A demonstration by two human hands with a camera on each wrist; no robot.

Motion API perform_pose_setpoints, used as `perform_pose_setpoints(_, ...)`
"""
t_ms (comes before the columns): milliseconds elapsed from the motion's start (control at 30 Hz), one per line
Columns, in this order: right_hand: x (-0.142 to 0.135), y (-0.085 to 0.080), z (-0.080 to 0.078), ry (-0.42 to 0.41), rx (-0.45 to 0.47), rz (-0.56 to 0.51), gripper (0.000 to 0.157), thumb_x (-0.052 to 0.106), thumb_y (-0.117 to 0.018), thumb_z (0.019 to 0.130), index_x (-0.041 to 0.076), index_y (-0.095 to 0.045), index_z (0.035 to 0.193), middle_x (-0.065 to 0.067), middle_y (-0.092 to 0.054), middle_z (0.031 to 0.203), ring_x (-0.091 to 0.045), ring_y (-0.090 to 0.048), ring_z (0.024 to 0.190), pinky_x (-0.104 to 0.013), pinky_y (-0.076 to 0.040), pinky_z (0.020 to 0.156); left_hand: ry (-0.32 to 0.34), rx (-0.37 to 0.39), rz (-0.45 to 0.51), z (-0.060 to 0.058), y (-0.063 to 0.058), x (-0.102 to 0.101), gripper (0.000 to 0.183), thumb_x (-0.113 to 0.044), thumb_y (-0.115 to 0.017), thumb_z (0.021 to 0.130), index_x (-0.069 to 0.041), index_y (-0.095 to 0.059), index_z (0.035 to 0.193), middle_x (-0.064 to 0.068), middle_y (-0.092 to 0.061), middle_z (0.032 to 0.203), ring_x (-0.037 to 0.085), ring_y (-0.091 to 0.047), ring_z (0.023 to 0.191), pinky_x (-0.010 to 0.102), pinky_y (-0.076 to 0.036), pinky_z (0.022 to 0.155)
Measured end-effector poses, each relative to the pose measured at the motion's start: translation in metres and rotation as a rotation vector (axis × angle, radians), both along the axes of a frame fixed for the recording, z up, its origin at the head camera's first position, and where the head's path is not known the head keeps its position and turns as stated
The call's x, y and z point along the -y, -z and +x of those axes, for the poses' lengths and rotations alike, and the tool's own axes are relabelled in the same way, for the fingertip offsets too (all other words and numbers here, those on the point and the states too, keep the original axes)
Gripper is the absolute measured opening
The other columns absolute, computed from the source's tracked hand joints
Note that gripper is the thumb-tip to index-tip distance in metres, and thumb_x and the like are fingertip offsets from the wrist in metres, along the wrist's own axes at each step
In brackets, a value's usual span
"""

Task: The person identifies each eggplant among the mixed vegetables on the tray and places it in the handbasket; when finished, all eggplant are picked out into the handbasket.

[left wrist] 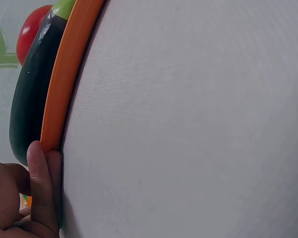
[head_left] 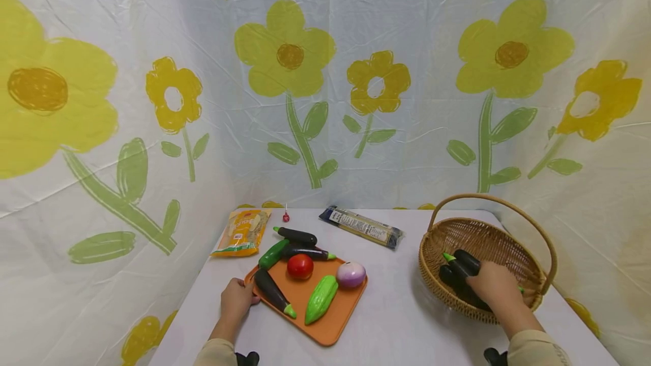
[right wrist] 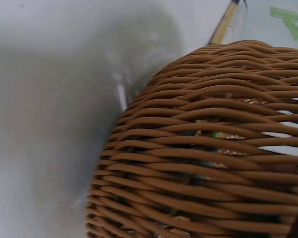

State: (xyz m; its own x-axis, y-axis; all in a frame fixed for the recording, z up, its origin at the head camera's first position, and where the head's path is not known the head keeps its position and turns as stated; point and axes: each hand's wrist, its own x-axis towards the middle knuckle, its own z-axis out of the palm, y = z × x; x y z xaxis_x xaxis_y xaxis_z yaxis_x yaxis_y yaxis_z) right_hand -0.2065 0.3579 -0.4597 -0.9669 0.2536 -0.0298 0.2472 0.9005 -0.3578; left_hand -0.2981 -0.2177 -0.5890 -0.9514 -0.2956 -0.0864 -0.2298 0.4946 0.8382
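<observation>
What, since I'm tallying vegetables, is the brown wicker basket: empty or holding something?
Holding something: long black eggplants lie inside the basket, by the right hand.

Rough wicker basket (head_left: 495, 242), smooth tray (head_left: 329, 329), apparently plastic

Head view looks down, sharing tray (head_left: 325, 329) with left wrist, basket (head_left: 500, 236) with right.

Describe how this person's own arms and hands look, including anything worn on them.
The left hand and right hand wear no gloves. The left sleeve and right sleeve are light beige. A small black piece shows beside the left sleeve, another beside the right; their exact nature is unclear.
</observation>
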Motion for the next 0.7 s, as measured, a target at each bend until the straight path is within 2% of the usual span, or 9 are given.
perform_pose_setpoints(133,0.006,-0.009,-0.001,-0.005,-0.013,0.008,0.057,0.028,-0.07,0.091,-0.022,-0.054,0.115,-0.031,-0.063,0.093,-0.036,-0.062,0.076,-0.049,-0.052,0.064,0.003,0.007,0.002,0.001,0.0,0.0,0.027,-0.011,-0.056,0.101,0.013,-0.049,0.111,0.019,-0.061,0.083,0.011,-0.066,0.057,0.026,-0.053,0.053)
perform_pose_setpoints(267,0.013,-0.016,-0.003,-0.022,-0.05,0.024,0.065,0.031,-0.07,0.092,-0.022,-0.051,0.126,-0.04,-0.06,0.111,-0.05,-0.062,0.092,-0.058,-0.052,0.074,0.002,0.015,0.008,0.001,0.0,0.0,0.027,-0.011,-0.056,0.101,0.013,-0.049,0.111,0.019,-0.061,0.084,0.011,-0.066,0.058,0.026,-0.054,0.054)
perform_pose_setpoints(400,0.025,-0.023,-0.005,-0.044,-0.114,0.032,0.063,0.029,-0.07,0.093,-0.018,-0.051,0.131,-0.041,-0.058,0.119,-0.057,-0.058,0.102,-0.063,-0.05,0.08,0.0,0.016,0.009,0.001,-0.001,0.0,0.028,-0.012,-0.056,0.101,0.013,-0.049,0.112,0.02,-0.061,0.085,0.012,-0.067,0.058,0.026,-0.055,0.054)
perform_pose_setpoints(700,0.061,-0.034,-0.013,-0.097,-0.216,0.022,0.058,0.024,-0.068,0.095,-0.015,-0.052,0.135,-0.037,-0.059,0.124,-0.056,-0.058,0.108,-0.064,-0.05,0.085,-0.007,0.004,0.014,0.002,0.0,-0.001,0.03,-0.013,-0.056,0.101,0.014,-0.048,0.113,0.021,-0.061,0.086,0.011,-0.066,0.058,0.026,-0.055,0.054)
